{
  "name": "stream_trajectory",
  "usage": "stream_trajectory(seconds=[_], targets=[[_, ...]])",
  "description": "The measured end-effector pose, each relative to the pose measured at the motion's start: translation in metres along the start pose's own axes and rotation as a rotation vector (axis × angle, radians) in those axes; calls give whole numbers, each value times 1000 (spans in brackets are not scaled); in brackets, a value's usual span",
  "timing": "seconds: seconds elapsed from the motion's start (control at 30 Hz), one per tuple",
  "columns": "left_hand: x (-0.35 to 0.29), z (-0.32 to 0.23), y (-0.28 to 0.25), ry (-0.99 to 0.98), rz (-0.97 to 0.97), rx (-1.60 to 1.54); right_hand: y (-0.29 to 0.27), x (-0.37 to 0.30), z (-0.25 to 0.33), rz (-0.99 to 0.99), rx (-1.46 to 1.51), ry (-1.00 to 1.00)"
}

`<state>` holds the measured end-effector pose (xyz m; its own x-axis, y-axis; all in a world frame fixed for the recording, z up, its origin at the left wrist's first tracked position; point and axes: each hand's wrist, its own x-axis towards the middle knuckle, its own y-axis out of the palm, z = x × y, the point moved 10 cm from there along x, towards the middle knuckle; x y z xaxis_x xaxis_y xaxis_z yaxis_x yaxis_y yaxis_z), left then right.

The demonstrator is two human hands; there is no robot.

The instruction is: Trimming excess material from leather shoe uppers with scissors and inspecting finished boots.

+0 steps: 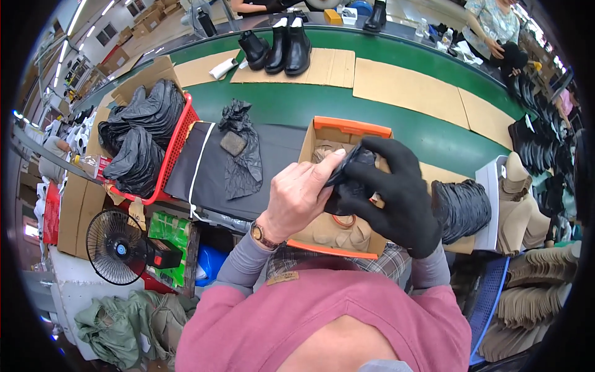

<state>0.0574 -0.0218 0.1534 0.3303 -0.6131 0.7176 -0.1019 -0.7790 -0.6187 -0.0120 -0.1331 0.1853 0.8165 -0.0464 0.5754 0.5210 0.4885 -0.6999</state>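
Head view: bare left hand (299, 197) and black-gloved right hand (396, 195) both gripped a crumpled black plastic bag (350, 180) above the open orange-rimmed cardboard shoebox (347, 133).

The one camera sits on the worker's head and looks steeply down over the chest. It is close to the left hand (304, 195) and the gloved right hand (396, 192), which fill the middle above an open shoe box (347, 130). Farther out, the fisheye bends the green conveyor belt (372, 108) into an arc along the top, with a dark rim around the whole view.
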Motion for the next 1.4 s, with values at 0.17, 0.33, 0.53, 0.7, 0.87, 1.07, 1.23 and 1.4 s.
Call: stream_trajectory(seconds=[0.17,0.33,0.53,0.7,0.87,1.07,1.23,1.4], targets=[[1,7,-7,-15,49,127,12,-21,-22,172,-56,-87],[-5,-13,-5,174,-42,202,1,-25,-36,-33,300,242],[-6,-15,-6,189,-162,194,30,-35,-46,-8,550,358],[-10,4,-9,59,-196,126,21,-52,-65,-127,849,641],[-5,-9,0,138,-103,331,-10,-32,-46,-186,259,273],[-3,-30,0,283,-114,289,23,-30,-48,-91,159,357],[-15,-12,-1,223,-146,180,36,-50,-67,-115,449,412],[-20,-30,9,431,47,71,49,-62,-96,-145,1006,715]])
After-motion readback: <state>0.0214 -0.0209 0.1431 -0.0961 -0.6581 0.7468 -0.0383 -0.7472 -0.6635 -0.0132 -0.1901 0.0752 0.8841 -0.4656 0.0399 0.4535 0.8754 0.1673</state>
